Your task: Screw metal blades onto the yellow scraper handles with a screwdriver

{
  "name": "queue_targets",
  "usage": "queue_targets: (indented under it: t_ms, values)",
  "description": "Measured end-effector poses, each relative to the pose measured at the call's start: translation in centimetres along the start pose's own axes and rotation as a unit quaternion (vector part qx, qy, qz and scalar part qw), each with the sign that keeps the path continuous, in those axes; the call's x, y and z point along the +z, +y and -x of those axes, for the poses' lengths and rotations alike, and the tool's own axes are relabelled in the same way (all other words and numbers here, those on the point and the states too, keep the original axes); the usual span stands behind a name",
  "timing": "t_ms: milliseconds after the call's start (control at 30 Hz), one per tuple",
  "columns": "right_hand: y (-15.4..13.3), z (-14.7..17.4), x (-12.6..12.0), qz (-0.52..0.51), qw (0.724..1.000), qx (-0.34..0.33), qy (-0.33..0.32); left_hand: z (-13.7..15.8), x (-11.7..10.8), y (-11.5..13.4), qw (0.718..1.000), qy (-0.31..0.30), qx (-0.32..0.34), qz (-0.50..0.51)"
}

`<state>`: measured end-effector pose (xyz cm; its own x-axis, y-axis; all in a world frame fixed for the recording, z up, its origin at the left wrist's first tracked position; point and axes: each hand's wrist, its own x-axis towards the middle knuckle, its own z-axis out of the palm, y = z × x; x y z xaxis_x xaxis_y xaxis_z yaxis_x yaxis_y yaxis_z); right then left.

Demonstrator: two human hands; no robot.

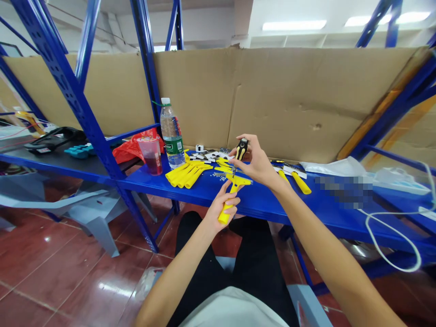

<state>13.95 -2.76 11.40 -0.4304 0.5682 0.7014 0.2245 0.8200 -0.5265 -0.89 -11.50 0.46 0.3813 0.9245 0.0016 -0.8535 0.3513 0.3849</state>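
Grasping the yellow scraper (237, 181) in your left hand (217, 210), screwdriver (242, 149) in your right hand (256, 162), you likely needed steady, straight pressure.

A workshop is indicated by the screwdriver (242, 147) being held, yellow handles (188, 175) bunched on a blue bench (204, 193), cardboard (289, 100) mounted behind, and strip lights (294, 25) fixed overhead.

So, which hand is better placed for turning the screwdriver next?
Probably the right hand: it holds the screwdriver by its handle, above the yellow tool, while the left hand is occupied gripping that tool's handle.
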Motion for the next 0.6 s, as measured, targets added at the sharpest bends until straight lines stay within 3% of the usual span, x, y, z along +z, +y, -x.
queue_targets:
  t_ms: [100,200,333,500,600]
  values:
    - [-0.03,-0.14,0.13,0.057,0.998,0.002,0.039,0.18,0.29,0.05,1.000,0.002,-0.005,0.004]
    - [-0.01,-0.39,0.00,0.090,0.995,-0.011,0.027,0.23,0.41,0.02,1.000,0.015,-0.002,0.002]
    - [0.16,-0.65,-0.14,0.034,0.999,-0.009,-0.017,0.13,0.08,0.16,1.000,0.019,0.009,0.013]
    - [0.24,-0.64,-0.05,0.057,0.998,-0.010,0.026,0.01,-0.32,0.16,1.000,0.005,0.016,0.016]
    - [-0.07,-0.63,-0.31,0.022,0.999,-0.029,-0.022,-0.01,-0.33,0.13,1.000,0.010,0.019,0.015]
